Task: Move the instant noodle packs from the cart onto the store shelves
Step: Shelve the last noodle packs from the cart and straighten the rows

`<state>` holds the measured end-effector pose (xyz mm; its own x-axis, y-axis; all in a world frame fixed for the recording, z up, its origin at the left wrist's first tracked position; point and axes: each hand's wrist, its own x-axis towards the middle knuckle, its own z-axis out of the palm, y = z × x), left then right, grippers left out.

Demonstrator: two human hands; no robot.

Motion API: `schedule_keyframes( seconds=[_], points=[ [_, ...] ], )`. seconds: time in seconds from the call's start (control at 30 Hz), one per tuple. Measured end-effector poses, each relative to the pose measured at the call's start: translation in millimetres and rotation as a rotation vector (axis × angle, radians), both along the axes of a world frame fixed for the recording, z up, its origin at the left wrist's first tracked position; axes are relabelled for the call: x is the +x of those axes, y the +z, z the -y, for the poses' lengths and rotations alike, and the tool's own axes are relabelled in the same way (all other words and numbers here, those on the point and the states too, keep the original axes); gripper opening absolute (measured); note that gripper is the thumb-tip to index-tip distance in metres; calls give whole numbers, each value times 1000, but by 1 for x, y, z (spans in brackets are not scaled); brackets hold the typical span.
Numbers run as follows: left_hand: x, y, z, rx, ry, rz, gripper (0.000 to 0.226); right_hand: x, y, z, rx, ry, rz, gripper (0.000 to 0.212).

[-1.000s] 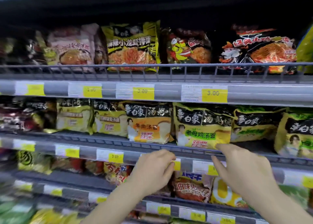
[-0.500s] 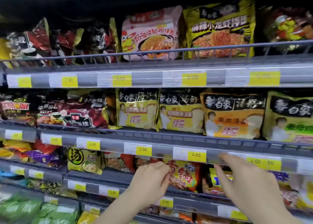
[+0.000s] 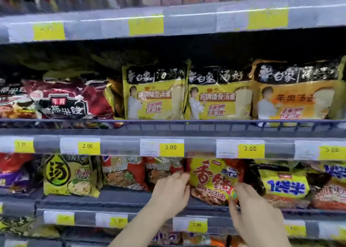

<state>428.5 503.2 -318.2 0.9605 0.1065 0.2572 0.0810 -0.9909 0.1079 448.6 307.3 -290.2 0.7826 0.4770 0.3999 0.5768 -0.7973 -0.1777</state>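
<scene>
1. Noodle pack in play: yellow-and-red crinkly plastic instant noodle pack (image 3: 213, 179), standing on the grey metal shelf (image 3: 119, 198), directly between both hands, just under the shelf-edge strip with yellow price tags (image 3: 241, 149).
2. Step, as I read it: placement/straightening. Pack is already on the shelf, so this looks like the tail end of one transfer, not a pickup. The cart is not in view.
3. Left hand (image 3: 169, 196): fingers curled, fingertips at the pack's left edge. Looks like a light pinch on that edge, but blur hides the thumb; contact seems real, grip strength can't be judged.
4. Right hand (image 3: 256, 215): fingers (image 3: 238, 187) bent over the pack's lower right corner, touching the film. Reads as holding or nudging the corner; can't tell whether the thumb closes behind it.
5. Neighbours: red-and-tan soft noodle packs (image 3: 142, 172) just beyond the left hand, yellow pack with blue lettering (image 3: 284, 185) just beyond the right hand. Both close, so little side room.
6. Next move likely calls for: seat the pack upright and flush with the row, let go with both hands, pull back without dragging the film, then go back to the cart for another.
7. Risk: thin film, pack may tip forward off the shelf lip once freed.
</scene>
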Motion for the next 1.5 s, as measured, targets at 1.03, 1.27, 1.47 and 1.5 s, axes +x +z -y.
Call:
schedule_keyframes(
  seconds=[1.03,1.27,1.47,1.5],
  points=[
    [35,-73,5,-179,-164,486,67,55,-88,-27,165,-145,229,55],
    [23,-76,6,-190,-233,530,50,66,-86,-23,117,-105,227,59],
    [19,-68,4,-276,-238,428,52,63,-84,-25,23,-130,276,56],
    [18,-67,4,-278,-236,410,54,62,-84,-26,2,-151,281,53]
  ],
)
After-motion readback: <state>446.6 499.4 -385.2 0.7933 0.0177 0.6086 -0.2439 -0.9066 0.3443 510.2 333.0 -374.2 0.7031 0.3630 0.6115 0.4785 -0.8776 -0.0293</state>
